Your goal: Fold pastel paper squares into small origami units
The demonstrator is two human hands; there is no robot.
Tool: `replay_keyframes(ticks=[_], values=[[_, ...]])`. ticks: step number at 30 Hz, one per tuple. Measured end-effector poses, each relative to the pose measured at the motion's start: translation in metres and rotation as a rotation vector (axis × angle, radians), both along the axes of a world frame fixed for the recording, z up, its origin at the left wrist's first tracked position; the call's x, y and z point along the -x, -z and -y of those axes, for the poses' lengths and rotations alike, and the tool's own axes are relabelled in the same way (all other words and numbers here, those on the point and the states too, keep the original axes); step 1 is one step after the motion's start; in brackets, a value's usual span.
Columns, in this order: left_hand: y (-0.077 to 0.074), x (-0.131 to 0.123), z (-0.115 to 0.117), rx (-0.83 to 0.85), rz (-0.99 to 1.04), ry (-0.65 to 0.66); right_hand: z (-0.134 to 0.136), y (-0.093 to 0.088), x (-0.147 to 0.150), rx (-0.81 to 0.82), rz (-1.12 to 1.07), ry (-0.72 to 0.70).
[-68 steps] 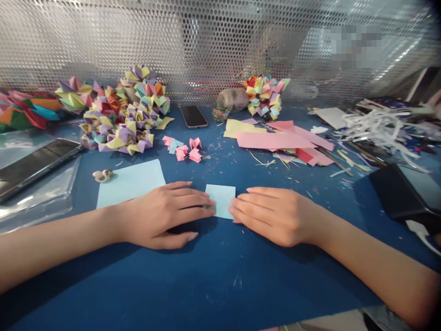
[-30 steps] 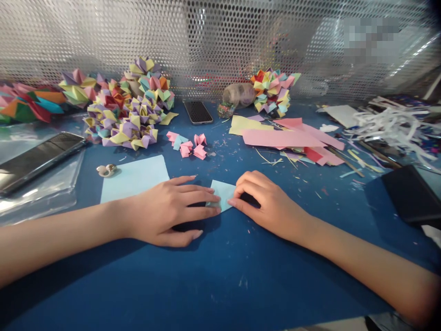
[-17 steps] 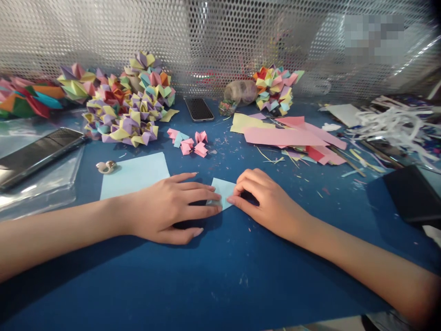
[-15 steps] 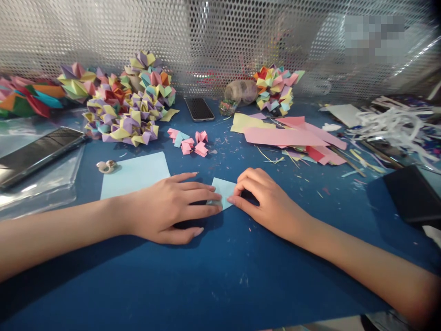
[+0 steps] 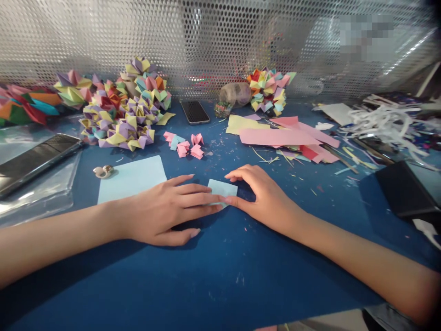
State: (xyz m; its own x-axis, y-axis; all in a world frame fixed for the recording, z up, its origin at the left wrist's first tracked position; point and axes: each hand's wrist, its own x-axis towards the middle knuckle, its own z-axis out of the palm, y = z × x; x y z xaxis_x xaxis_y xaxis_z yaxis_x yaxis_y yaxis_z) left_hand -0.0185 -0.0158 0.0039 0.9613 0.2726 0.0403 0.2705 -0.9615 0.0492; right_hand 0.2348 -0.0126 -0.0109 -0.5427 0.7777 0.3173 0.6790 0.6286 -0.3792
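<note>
A small folded piece of light blue paper (image 5: 222, 188) lies flat on the blue table between my hands. My left hand (image 5: 168, 207) rests palm down with its fingers spread, fingertips on the paper's lower left part. From the right, my right hand (image 5: 263, 193) touches the paper's lower right edge with its thumb, close to the left fingertips. Its index finger is lifted apart from the thumb, above the paper's right corner. A larger light blue sheet (image 5: 134, 177) lies behind my left hand, which partly covers it. Fingers hide the small paper's lower edge.
Several pink and blue folded pieces (image 5: 184, 145) lie ahead. Behind them stand folded-paper clusters (image 5: 124, 115) and a phone (image 5: 195, 112). Paper scraps (image 5: 279, 137) and white shreds (image 5: 382, 122) spread rightward. A ring-like trinket (image 5: 103, 171), another phone (image 5: 37, 158) and a black object (image 5: 406, 188) flank the hands.
My right index finger has moved up and away from the thumb, where the fingertips were together at the paper's right corner. That corner now looks blunter. My left hand stays on the paper.
</note>
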Motion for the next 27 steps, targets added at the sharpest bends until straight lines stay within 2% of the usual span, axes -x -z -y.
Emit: replay_keyframes(ticks=[4, 9, 12, 20, 24, 27], values=[[0.0, 0.0, 0.002, 0.007, -0.019, -0.019, 0.004, -0.006, -0.007, -0.098, -0.031, -0.006], [0.001, 0.001, 0.002, 0.02, -0.002, -0.028, 0.005, -0.011, -0.013, 0.058, -0.153, 0.049], [0.0, 0.0, 0.002, 0.004, 0.005, -0.038, 0.002, -0.011, -0.015, 0.044, -0.156, -0.066], [-0.001, 0.001, 0.001, -0.045, 0.013, -0.035, -0.004, -0.013, -0.025, -0.243, 0.05, -0.403], [0.002, 0.001, 0.002, -0.059, 0.041, -0.053, 0.001, -0.016, -0.022, -0.3, 0.122, -0.468], [0.004, 0.001, 0.002, -0.056, 0.029, -0.017, 0.004, -0.016, -0.019, -0.307, 0.136, -0.478]])
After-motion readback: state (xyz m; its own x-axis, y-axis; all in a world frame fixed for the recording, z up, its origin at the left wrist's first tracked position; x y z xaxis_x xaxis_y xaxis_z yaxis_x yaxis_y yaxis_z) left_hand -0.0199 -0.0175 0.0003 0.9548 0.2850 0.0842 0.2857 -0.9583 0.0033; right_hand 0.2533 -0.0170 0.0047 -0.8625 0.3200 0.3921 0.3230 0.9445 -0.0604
